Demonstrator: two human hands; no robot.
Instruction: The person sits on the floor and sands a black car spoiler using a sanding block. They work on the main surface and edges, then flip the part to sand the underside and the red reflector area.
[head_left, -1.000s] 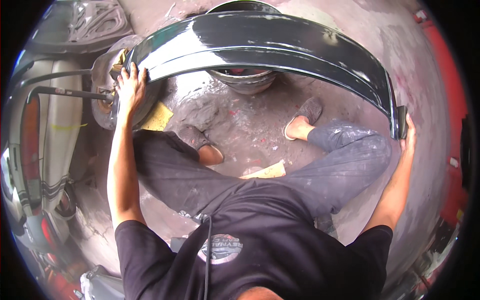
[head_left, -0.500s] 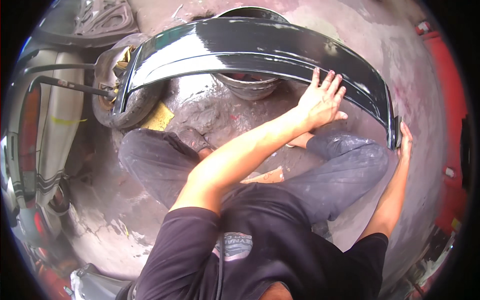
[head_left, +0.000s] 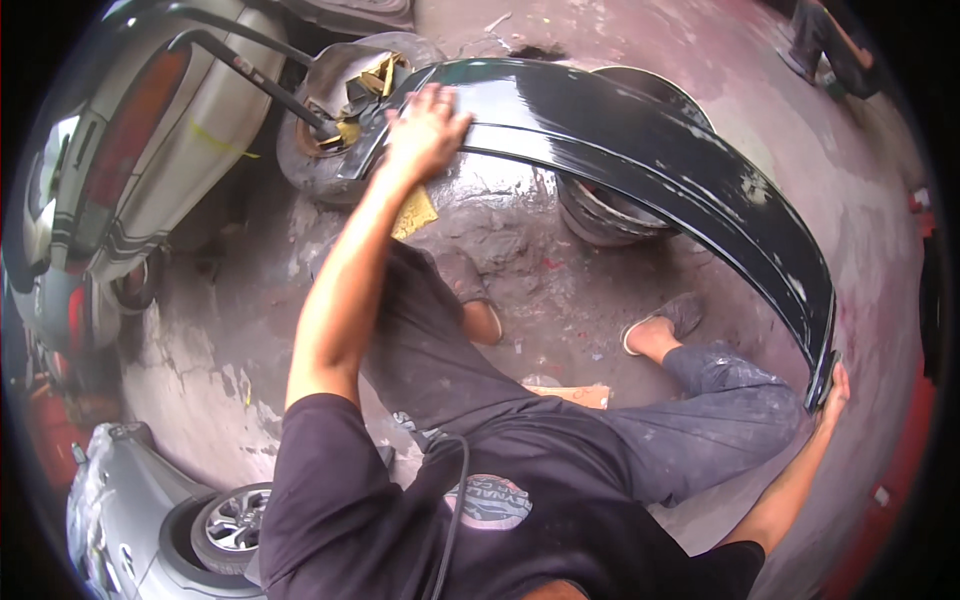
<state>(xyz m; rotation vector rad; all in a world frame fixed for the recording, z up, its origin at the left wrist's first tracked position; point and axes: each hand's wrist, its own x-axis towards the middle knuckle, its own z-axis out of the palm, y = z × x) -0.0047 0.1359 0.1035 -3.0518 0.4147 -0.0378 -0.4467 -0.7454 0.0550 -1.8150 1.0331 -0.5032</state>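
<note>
A long, curved, glossy black car panel point(head_left: 640, 155) arches in front of me, with pale scuffs along its right half. My left hand point(head_left: 428, 132) lies on the panel's left end, fingers spread on the surface. At the far right end, my right hand point(head_left: 836, 392) grips the panel's tip from the outer side, and part of its fingers is hidden. Behind and beneath the panel's middle stands a dark bucket point(head_left: 600, 225). The left end rests over a round, tyre-like base point(head_left: 300, 165) with yellow scraps in it.
A dark tubular handle point(head_left: 255, 85) juts from that base. A car with a tail light point(head_left: 135, 130) stands at left, a grey car point(head_left: 150, 500) at lower left. A yellow sheet point(head_left: 415, 212) and cardboard point(head_left: 580, 396) lie on the floor. Another person's leg point(head_left: 825, 45) shows far right.
My left hand has moved from the panel's right half to its left end. My view has shifted, so the panel sits further right, and more of the grey car shows. My right hand stays at the tip.
</note>
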